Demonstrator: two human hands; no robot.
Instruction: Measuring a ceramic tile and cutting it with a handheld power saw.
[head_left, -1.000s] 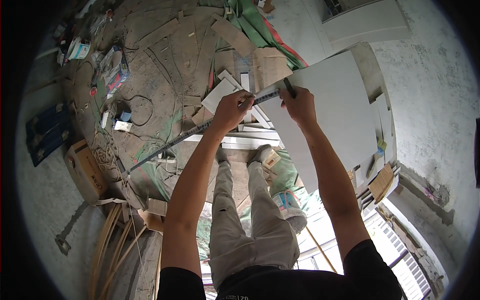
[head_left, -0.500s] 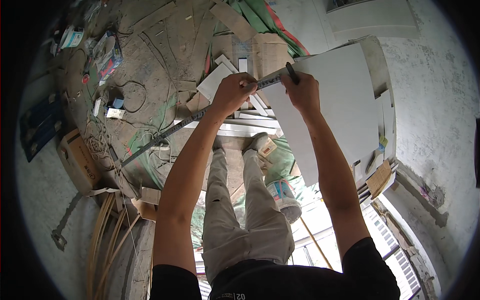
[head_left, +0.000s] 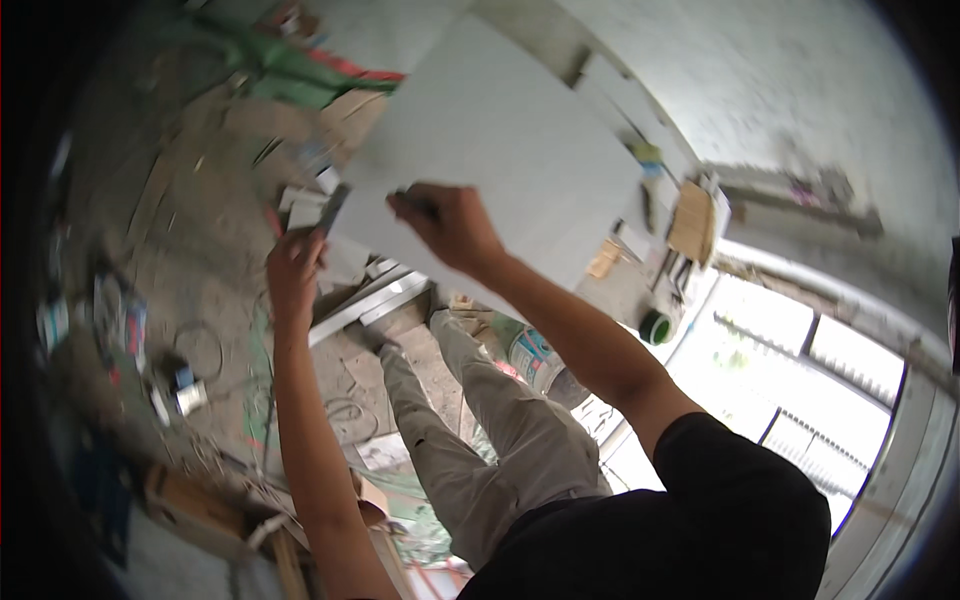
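Hands steady a large pale grey square tile: the left hand, fingers curled shut on a thin dark straightedge at the tile's near corner; the right hand, fingers pinched around a small dark tool, too blurred to identify. A slip could skew the line. Below the fingers, metal rails, a paint bucket and loose cables crowd the floor.

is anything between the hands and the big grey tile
Nothing visible. The right hand rests directly on the large grey tile, holding a dark marker-like tool too blurred to identify. The left hand grips a straight metal bar at the tile's left edge.
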